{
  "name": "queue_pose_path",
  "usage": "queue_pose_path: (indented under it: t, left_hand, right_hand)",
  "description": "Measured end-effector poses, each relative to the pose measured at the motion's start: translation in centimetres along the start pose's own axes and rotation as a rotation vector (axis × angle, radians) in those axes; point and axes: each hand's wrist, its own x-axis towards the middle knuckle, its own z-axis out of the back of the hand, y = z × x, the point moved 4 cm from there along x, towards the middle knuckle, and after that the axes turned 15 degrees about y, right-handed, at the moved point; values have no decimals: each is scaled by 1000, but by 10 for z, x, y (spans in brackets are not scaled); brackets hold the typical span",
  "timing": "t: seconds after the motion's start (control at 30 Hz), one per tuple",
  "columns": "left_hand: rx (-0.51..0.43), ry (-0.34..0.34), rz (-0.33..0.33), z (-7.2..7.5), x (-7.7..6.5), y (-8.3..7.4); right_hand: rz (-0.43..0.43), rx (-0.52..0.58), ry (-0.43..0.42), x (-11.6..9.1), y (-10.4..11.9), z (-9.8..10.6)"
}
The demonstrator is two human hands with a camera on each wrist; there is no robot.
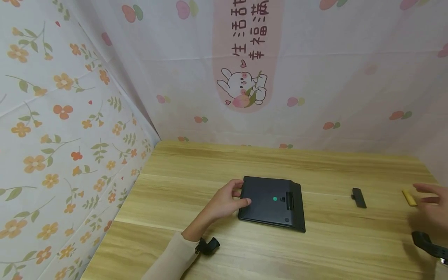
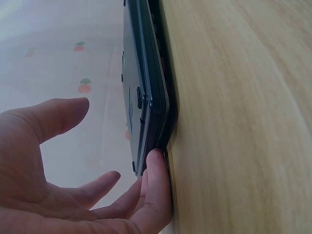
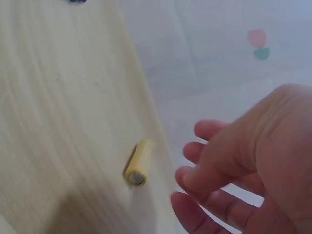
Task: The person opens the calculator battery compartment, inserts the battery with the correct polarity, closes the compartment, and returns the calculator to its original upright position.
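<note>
A black device, apparently a desk calculator [image 1: 266, 202], lies face down on the table with its battery slot [image 1: 289, 201] uncovered. My left hand [image 1: 225, 200] is at its left edge. In the left wrist view, fingertips [image 2: 157, 163] touch the lower edge, while the thumb [image 2: 68, 114] stands apart from the back. Over at the far right, my right hand [image 1: 434, 202] hovers beside a yellow battery [image 1: 409, 198] without touching it. The right wrist view shows the battery [image 3: 139, 163] lying on the wood, with loosely bent fingers to its right holding nothing.
A small black battery cover [image 1: 359, 198] lies between the calculator and the battery. The wooden table [image 1: 189, 163] meets a patterned cloth [image 1: 308, 77] at the back and a flowered cloth [image 1: 70, 155] on the left.
</note>
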Motion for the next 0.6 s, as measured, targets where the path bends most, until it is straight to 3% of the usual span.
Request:
queue_pose_path:
  t: [0.27,0.4,0.6]
  left_hand:
    - [-6,0,-17,0,0,-2]
    - [-15,2,-18,-1,0,-3]
    - [-16,3,-15,-1,0,-2]
  right_hand:
    - [-15,-108,-12,4,-12,-3]
    - [-85,-148,12,7,-14,-5]
    - [-54,-105,12,8,-13,-10]
